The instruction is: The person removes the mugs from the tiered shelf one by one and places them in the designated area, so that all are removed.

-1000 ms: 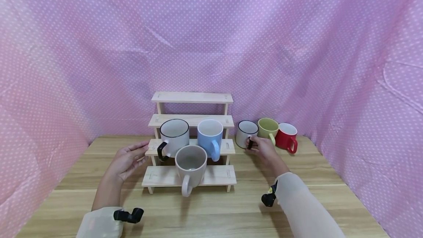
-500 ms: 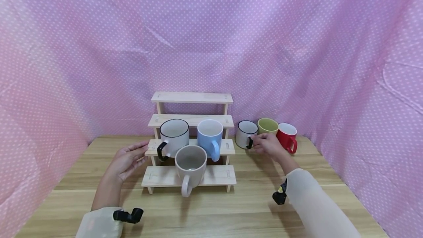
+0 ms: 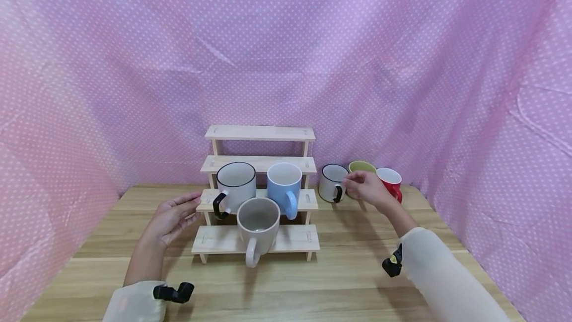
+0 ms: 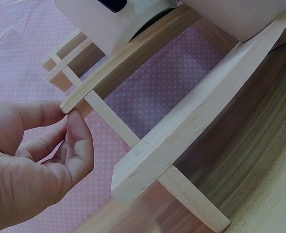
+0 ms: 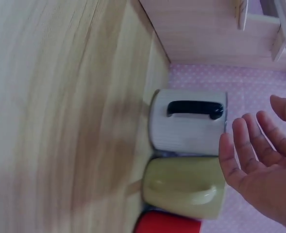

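I see left grip (image 3: 174, 217) pinching wooden stand's (image 3: 259, 132) left edge; right grip (image 3: 366, 189) loose, holding nothing, near green mug (image 5: 181, 182), surface's (image 3: 286, 297) back edge (probably slick, breakable; handle (image 5: 202, 196) safest).

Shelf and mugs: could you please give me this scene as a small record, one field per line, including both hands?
Wooden shelf: four steps, standing on the table
Lowest step: beige-grey mug
Second step: black-handled white mug, left; light blue mug, right
Table, right of shelf, left to right: another black-handled white mug, green mug, red mug
Mug posture: all six upright
Left hand: pinches the left end of the second step
Right hand: holds nothing; near green mug, contact unclear
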`<state>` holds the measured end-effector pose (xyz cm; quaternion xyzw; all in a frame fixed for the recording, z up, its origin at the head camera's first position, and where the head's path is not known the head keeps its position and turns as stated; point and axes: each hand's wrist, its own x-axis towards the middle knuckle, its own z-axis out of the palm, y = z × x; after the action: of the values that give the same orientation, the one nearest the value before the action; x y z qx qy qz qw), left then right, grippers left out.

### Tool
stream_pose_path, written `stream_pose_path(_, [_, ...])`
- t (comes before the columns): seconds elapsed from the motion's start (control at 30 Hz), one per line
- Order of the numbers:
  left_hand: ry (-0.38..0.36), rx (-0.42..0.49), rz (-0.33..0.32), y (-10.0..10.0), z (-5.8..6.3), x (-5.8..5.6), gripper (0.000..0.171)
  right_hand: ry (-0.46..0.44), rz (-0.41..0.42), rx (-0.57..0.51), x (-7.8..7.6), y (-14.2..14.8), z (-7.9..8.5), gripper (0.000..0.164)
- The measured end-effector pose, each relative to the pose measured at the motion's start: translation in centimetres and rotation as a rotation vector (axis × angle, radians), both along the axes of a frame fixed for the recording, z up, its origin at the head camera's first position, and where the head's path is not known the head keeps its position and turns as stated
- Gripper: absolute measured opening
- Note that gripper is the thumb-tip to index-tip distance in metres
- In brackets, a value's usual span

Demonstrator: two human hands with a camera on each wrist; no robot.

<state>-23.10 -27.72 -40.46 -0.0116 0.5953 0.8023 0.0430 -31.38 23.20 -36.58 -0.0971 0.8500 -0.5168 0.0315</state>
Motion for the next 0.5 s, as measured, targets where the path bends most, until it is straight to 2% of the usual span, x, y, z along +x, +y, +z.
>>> stream_pose_path(0.23, [0.024, 0.01, -0.014, -0.1, -0.2, -0.1, 0.024, 0.093, 0.111, 0.103, 0.8, -1.2, 1.0, 0.028])
stream_pose_path(0.5, [0.022, 0.0, -0.012, 0.0, -0.2, -0.2, 0.023, 0.178, 0.206, 0.125, 2.3, -3.1, 2.2, 0.021])
